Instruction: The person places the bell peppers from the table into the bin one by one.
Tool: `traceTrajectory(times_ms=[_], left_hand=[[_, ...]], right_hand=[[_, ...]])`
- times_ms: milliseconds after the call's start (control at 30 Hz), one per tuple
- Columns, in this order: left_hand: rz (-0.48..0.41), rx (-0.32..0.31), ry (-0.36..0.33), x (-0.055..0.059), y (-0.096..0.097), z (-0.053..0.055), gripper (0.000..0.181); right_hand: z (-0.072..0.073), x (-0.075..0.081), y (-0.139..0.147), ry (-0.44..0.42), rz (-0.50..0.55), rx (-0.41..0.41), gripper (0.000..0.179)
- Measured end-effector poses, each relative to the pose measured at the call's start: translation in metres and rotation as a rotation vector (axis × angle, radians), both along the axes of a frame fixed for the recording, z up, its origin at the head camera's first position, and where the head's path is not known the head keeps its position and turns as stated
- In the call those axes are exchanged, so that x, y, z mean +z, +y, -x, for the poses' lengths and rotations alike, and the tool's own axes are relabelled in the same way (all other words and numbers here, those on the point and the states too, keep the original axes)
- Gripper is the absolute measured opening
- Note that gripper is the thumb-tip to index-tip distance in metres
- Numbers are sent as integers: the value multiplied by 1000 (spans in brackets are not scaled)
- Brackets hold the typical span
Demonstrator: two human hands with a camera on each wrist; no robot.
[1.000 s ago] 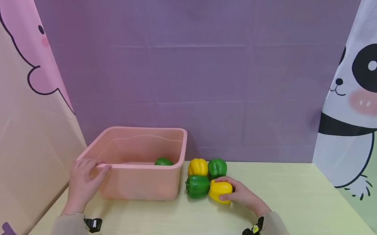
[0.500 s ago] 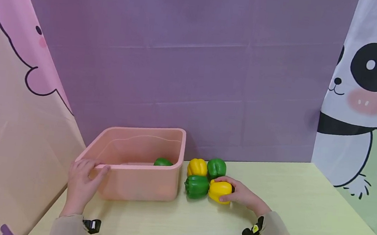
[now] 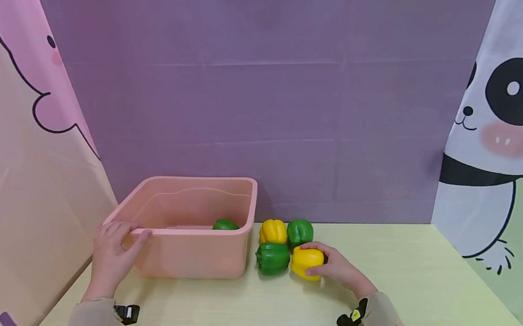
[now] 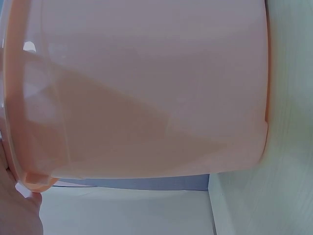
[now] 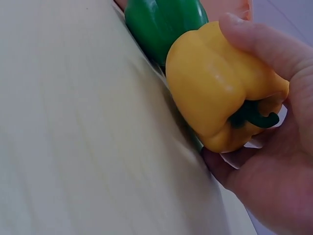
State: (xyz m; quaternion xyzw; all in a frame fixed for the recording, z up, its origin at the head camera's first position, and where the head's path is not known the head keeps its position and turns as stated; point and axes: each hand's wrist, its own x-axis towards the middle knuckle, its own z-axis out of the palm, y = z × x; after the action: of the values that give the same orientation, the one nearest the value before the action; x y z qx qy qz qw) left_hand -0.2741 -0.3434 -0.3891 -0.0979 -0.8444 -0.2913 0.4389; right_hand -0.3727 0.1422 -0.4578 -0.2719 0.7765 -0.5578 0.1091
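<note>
My right hand (image 3: 338, 269) grips a yellow bell pepper (image 3: 307, 263) near the middle of the table. In the right wrist view the thumb lies on one side of this yellow pepper (image 5: 220, 83) and the fingers wrap the other, with its green stem toward the palm. Just left of it lies a green bell pepper (image 3: 272, 259). Behind them sit another yellow bell pepper (image 3: 273, 232) and a green one (image 3: 300, 233). At the left, my left hand (image 3: 113, 253) holds the front rim of a pink bin (image 3: 194, 254). Inside the bin a green pepper (image 3: 225, 225) shows partly.
The pale wooden table (image 3: 235, 319) stretches in front of the bin and off to the right. A purple cloth (image 3: 267, 105) hangs along the back edge. Printed cloths with a panda (image 3: 477, 207) and a pink animal (image 3: 30, 43) flank the sides.
My right hand has shifted the yellow pepper slightly right, and a narrow gap now shows between it and the front green pepper. My left hand keeps its hold on the bin.
</note>
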Motion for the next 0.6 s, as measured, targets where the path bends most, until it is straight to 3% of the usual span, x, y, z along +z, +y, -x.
traceTrajectory(times_ms=[600], left_hand=[[2, -6, 14, 0, 0, 1, 19]], right_hand=[[3, 5, 8, 8, 2, -61, 56]])
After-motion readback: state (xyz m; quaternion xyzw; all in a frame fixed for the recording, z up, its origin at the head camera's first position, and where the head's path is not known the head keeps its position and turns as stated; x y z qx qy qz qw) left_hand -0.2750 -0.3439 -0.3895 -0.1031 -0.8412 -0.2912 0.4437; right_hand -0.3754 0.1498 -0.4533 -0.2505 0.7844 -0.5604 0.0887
